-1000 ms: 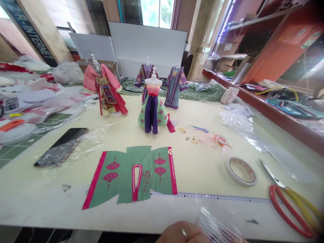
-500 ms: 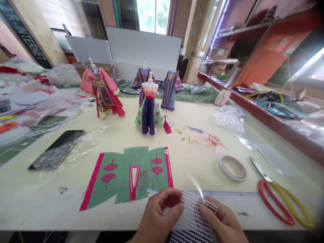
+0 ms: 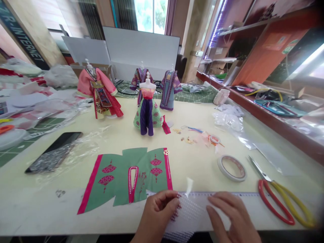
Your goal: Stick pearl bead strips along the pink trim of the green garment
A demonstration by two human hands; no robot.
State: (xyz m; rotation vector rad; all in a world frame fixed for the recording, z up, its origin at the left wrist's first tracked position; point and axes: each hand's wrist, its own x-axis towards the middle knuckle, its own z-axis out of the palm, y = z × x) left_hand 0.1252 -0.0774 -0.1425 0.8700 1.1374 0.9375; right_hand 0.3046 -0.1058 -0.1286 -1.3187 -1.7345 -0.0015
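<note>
Near six o'clock on the pale tabletop (image 3: 48,216), a clear, flexible sheet of small pearly beads (image 3: 191,210) is pinched at its nine o'clock side between the thumb and fingers of the left hand (image 3: 157,214). At its three o'clock side, the right hand (image 3: 234,214) is held with thumb and fingers spread; contact with the sheet seems absent, though blur makes this uncertain. With support given from one side only, the sheet could be sagged or twisted, and beads could be loosened if it were bent sharply. Towards ten o'clock from it, the flat green fabric panel with magenta borders (image 3: 120,162) could be nudged askew by the left knuckles, and its round gold openwork ornament (image 3: 166,152) shifted if unfixed. Towards three o'clock, the red-and-yellow-handled scissors (image 3: 270,181) could be knocked by a wide sweep of the right hand.
</note>
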